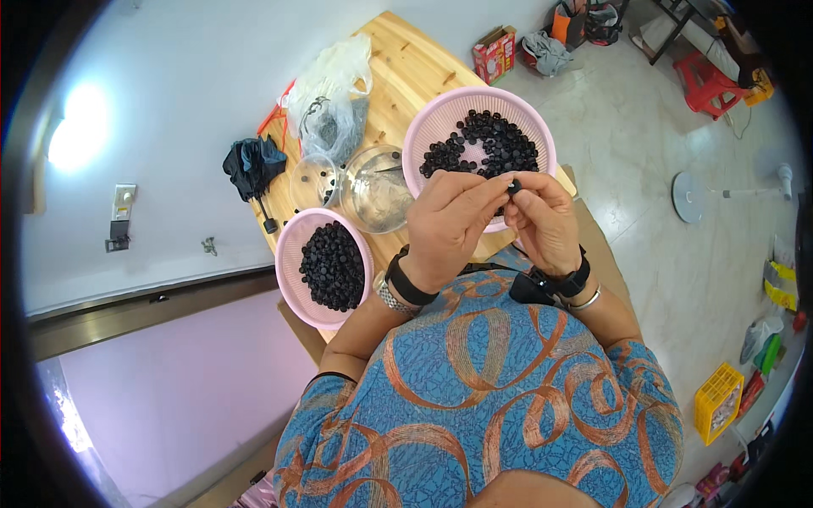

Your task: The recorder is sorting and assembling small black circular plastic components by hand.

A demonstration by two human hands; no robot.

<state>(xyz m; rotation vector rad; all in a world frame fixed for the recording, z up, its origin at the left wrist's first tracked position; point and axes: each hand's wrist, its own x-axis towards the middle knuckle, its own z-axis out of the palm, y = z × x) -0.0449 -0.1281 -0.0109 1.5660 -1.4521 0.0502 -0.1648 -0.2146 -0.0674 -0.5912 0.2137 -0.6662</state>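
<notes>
Both my hands meet over the near edge of a pink plastic basket (pixel 412 140) that holds many small black round pieces (pixel 510 140). My right hand (pixel 549 222) pinches one small black cap-like piece (pixel 514 186) between thumb and fingers. The fingertips of my left hand (pixel 449 222) are pressed together at the piece's left side; whether they grip something of their own is too small to tell. Left of my left forearm, a second pink basket (pixel 284 269) holds a dense heap of similar black pieces (pixel 332 267).
On the wooden table (pixel 415 55) stand a large clear container (pixel 373 199) and a smaller clear tub (pixel 306 179) with a few black pieces. Behind them lies a plastic bag (pixel 334 85), beside a folded black umbrella (pixel 254 165). A red stool (pixel 710 85) and yellow crate (pixel 718 402) stand on the floor.
</notes>
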